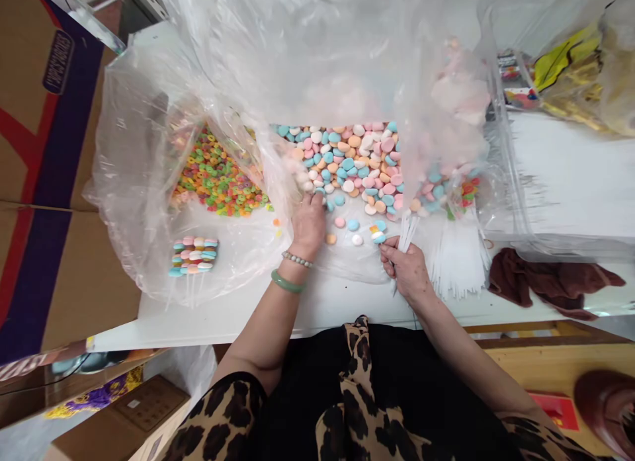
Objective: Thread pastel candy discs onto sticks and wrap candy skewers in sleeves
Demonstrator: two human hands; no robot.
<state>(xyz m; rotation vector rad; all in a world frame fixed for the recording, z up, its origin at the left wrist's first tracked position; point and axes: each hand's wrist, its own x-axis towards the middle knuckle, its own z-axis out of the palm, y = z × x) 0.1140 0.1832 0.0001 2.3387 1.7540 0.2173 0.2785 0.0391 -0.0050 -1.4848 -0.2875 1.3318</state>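
My left hand reaches to the near edge of a heap of pastel candies, fingers curled and fingertips at a blue candy. Part of its grip is hidden from above. In my right hand is a bundle of thin white sticks. Between that hand's thumb and forefinger is a short candy skewer, stacked with blue, white and orange pieces. Several loose candies lie between my hands. Finished-looking candy skewers rest side by side at the left, on clear plastic.
Small ring-shaped candies fill an open plastic bag at the left. More white sticks and a brown cloth lie to the right. A clear plastic bin stands beyond them. A large cardboard box borders the left.
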